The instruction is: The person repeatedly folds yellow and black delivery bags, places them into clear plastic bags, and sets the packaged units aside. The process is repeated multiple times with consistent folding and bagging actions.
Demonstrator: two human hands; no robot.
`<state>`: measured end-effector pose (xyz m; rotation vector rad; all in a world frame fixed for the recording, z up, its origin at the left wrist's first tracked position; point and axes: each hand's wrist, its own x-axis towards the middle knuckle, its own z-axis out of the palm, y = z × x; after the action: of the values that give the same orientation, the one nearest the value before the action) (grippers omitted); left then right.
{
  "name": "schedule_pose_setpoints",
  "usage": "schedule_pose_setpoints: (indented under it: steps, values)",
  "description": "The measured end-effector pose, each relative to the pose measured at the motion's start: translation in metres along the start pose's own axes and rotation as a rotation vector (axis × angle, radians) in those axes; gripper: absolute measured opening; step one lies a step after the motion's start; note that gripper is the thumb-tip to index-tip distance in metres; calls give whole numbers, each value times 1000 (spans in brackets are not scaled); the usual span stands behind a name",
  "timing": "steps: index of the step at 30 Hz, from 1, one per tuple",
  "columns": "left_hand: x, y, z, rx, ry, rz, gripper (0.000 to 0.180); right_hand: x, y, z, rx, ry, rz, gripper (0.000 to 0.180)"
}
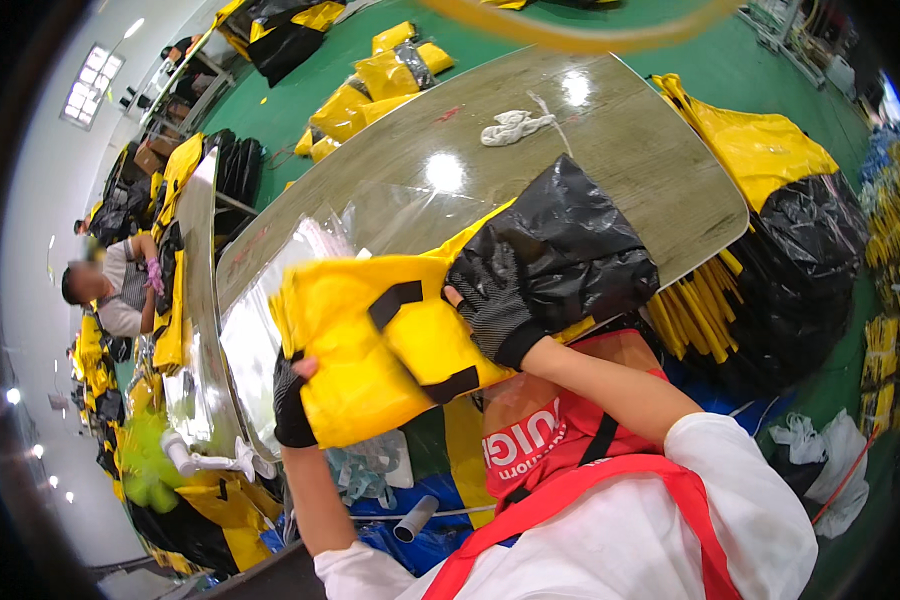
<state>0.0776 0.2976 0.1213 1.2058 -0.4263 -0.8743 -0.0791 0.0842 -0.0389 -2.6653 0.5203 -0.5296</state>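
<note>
A folded yellow fabric piece [370,340] with black strap patches is held up over the near edge of a long grey-brown table [610,150]. My left hand [292,405], in a black fingerless glove, grips its lower left corner. My right hand [492,312], also in a black glove, holds its right side where the yellow fabric meets a crumpled black fabric part [570,245]. Clear plastic bags [270,330] lie on the table just behind the yellow piece.
A white bundle of cord [515,127] lies far on the table. Piles of yellow and black fabric goods [790,230] sit right of the table and on the green floor [370,90] beyond. Another person [110,290] works at the left bench.
</note>
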Motion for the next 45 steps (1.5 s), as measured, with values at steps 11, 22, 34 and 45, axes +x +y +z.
schedule_pose_setpoints:
  steps: [11, 22, 34, 45]
  values:
    - [140, -163, 263, 1626, -261, 814, 53, -56, 6, -24, 252, -80, 45, 40]
    - [226, -141, 234, 1748, -882, 623, 50, -67, 113, -145, 10, 166, -75, 65]
    - [112, -156, 188, -266, -892, -585, 90, -157, 177, -178, 727, 395, 135, 30]
    - [24, -198, 160, 1019, -427, 265, 29, -191, 160, -186, 1375, 33, 837, 61]
